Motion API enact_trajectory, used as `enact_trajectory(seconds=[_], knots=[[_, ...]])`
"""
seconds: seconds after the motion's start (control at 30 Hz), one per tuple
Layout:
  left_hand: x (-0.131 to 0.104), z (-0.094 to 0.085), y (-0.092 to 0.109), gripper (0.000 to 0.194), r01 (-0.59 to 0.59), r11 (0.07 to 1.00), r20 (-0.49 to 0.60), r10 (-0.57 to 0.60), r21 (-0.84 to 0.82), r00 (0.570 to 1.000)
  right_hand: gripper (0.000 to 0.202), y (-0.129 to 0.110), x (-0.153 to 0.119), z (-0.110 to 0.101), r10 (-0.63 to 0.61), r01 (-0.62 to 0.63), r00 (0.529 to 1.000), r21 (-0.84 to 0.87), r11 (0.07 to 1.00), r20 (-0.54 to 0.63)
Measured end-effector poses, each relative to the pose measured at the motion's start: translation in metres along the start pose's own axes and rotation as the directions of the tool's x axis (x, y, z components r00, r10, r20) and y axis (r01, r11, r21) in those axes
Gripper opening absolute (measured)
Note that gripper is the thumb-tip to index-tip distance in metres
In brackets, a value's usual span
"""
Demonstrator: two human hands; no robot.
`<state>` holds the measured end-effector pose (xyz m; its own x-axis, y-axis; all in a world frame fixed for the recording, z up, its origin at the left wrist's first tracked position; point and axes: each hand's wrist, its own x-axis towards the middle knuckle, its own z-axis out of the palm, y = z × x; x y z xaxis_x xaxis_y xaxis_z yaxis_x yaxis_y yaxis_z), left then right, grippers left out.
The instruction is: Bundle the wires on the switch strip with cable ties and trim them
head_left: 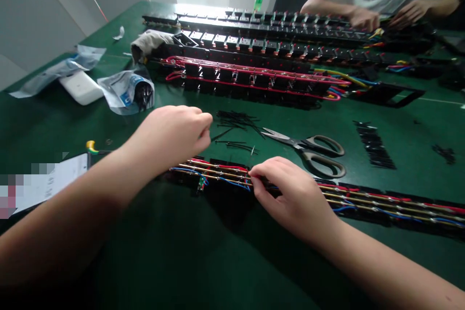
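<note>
The wired strip (399, 208) lies along the near part of the green surface (163, 252), passing under both hands and out past the right side of the view; the right hand (290, 193) has thumb and forefinger brought together on it, pinching among its rods and wires, though exactly which strand they grip I cannot tell; the left hand (174, 131) is above the strip, its fingers curled together, and whether they pinch anything is hidden.

The strip looks long and fairly stiff, likely awkward rather than heavy; the brass-coloured rods should feel smooth and a little slippery, while the red and blue wires are soft, and their joints and the small green board (201, 183) are probably the fragile parts; the black body seems the safer hold, with two hands spread along it.

Just beyond the right hand lie the scissors (298, 145), blades towards the left, with loose black ties (238, 120) beside their tips, so room there is tight; farther back, the red-wired assembly (254, 75) bounds the work; the bare surface on the near side of the strip offers the widest open room.
</note>
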<state>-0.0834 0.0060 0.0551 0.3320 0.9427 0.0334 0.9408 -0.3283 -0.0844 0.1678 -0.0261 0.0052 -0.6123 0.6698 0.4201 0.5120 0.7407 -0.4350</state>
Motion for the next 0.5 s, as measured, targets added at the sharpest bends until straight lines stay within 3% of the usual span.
enact_trajectory(seconds=[0.1,0.23,0.37,0.5], knots=[[0.007,0.003,-0.051,0.022,0.062,0.988,0.235,-0.028,-0.139,0.972,0.01,-0.004,0.012,-0.001,0.057,-0.056,0.994,-0.022,0.998,0.093],[0.011,0.02,-0.1,0.022,0.172,0.958,0.385,-0.073,-0.228,0.92,0.009,-0.01,0.034,0.004,0.21,-0.206,0.953,-0.038,0.978,0.217],[0.008,0.03,-0.115,0.023,0.194,0.948,0.465,-0.057,-0.252,0.884,0.012,-0.017,0.066,0.017,0.242,-0.238,0.93,-0.049,0.97,0.275],[0.004,0.029,-0.117,0.02,0.228,0.939,0.537,-0.057,-0.258,0.842,0.015,-0.023,0.107,0.04,0.222,-0.234,0.87,-0.028,0.972,0.44]])
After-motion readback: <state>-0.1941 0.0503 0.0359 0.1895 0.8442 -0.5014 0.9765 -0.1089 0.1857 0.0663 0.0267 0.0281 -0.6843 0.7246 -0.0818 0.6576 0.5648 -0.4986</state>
